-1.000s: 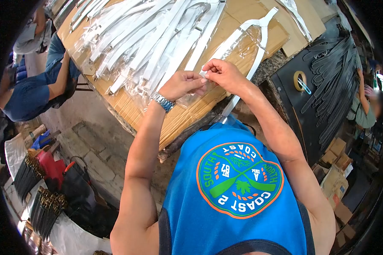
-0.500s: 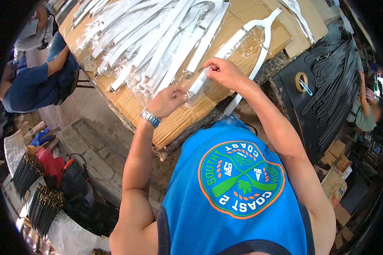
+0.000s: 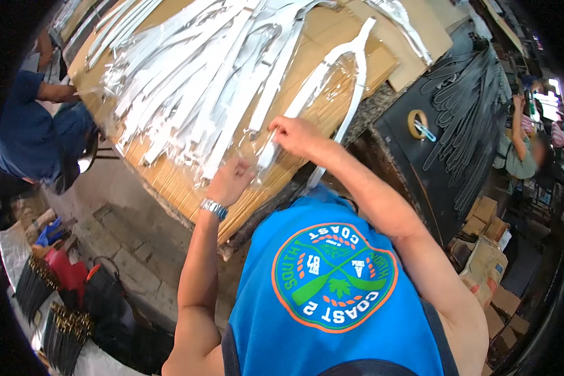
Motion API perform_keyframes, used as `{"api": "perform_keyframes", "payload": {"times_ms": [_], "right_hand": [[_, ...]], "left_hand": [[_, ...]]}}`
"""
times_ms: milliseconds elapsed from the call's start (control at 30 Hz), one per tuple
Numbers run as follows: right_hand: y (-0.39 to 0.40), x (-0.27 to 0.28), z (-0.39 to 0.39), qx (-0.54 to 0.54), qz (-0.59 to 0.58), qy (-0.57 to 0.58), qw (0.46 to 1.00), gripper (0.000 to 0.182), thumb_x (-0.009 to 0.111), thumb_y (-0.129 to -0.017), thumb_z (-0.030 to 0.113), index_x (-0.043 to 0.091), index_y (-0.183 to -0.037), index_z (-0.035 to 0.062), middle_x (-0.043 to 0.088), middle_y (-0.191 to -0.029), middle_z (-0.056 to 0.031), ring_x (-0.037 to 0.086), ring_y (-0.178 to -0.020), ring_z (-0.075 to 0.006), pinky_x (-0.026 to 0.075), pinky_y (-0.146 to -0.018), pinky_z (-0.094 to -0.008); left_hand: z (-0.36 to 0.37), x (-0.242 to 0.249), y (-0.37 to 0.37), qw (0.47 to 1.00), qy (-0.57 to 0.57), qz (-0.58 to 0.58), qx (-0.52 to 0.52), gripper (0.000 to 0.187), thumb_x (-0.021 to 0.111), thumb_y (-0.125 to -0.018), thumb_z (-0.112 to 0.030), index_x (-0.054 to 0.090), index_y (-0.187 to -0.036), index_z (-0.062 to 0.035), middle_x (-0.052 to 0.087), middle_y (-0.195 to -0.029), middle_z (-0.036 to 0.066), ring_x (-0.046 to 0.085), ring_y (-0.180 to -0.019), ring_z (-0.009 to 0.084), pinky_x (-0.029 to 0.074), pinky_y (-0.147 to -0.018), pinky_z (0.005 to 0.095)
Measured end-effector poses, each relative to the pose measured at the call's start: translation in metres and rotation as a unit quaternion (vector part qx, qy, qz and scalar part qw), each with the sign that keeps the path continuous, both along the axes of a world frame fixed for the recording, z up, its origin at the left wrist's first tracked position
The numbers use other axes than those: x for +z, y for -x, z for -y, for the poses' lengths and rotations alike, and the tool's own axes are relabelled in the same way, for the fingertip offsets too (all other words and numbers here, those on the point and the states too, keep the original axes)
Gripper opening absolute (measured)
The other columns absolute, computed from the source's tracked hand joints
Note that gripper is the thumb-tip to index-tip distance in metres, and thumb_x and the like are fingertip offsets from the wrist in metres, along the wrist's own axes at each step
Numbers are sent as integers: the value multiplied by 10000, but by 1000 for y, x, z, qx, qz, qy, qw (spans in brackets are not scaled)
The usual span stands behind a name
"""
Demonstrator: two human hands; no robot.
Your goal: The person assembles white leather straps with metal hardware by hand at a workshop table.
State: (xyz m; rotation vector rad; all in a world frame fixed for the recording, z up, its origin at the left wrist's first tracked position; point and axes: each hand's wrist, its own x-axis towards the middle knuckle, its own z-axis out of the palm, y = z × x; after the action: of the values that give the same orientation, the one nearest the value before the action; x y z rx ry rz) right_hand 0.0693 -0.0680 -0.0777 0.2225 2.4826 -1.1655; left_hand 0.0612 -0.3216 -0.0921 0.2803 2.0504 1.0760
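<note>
A white Y-shaped strap [image 3: 306, 93] lies partly in a clear plastic bag on the cardboard-covered table [image 3: 150, 172]. My right hand [image 3: 294, 136] pinches the strap and bag near the strap's lower part. My left hand [image 3: 233, 180], with a metal watch on its wrist, has its fingers closed at the bag's lower edge by the strap's end. The second leg of the strap [image 3: 351, 109] runs down beside my right forearm. Left of my hands lies a large pile of white straps [image 3: 213, 75] in clear bags.
On the right, a black surface [image 3: 413, 160] holds many black straps [image 3: 464, 119] and a tape roll [image 3: 417, 124]. A person in dark blue [image 3: 28, 135] sits at the left. Bundles of black straps [image 3: 66, 332] are at the lower left, cardboard boxes [image 3: 482, 213] at the right.
The view has shifted, so the table and straps appear further left. Both hands stay near the same strap and bag, with the fingers still closed.
</note>
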Motion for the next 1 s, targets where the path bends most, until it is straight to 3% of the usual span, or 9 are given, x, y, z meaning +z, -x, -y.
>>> {"api": "perform_keyframes", "payload": {"times_ms": [367, 500, 600, 1000], "right_hand": [[0, 5, 4, -11, -3, 3, 1000, 328, 604, -840, 164, 593, -1160, 93, 703, -844, -82, 671, -853, -299, 516, -748, -414], [0, 0, 5, 0, -16, -17, 1000, 343, 616, -847, 160, 569, -1178, 84, 691, -815, -79, 665, -816, -280, 508, -721, -398], [-1, -1, 5, 6, -28, -21, 999, 353, 622, -850, 157, 554, -1186, 76, 682, -798, -78, 660, -792, -275, 503, -706, -394], [-3, 3, 10, -3, -34, -53, 998, 398, 605, -853, 147, 526, -1238, 85, 677, -796, -92, 659, -782, -298, 505, -700, -422]], "left_hand": [[-4, 12, -7, 999, 17, -16, 34, 310, 683, -842, -207, 611, -1053, 7, 690, -857, 141, 677, -811, 247, 522, -733, 362], [0, 2, -11, 998, -17, -46, 41, 269, 657, -866, -94, 558, -1078, 40, 640, -856, 107, 680, -736, 170, 531, -647, 296], [2, -1, -13, 998, -33, -41, 46, 285, 663, -861, -81, 548, -1090, 44, 630, -874, 110, 682, -730, 174, 534, -644, 294], [-4, 7, -12, 997, 20, -60, 42, 352, 747, -794, -159, 590, -1060, 10, 660, -877, 107, 659, -747, 185, 541, -685, 315]]}}
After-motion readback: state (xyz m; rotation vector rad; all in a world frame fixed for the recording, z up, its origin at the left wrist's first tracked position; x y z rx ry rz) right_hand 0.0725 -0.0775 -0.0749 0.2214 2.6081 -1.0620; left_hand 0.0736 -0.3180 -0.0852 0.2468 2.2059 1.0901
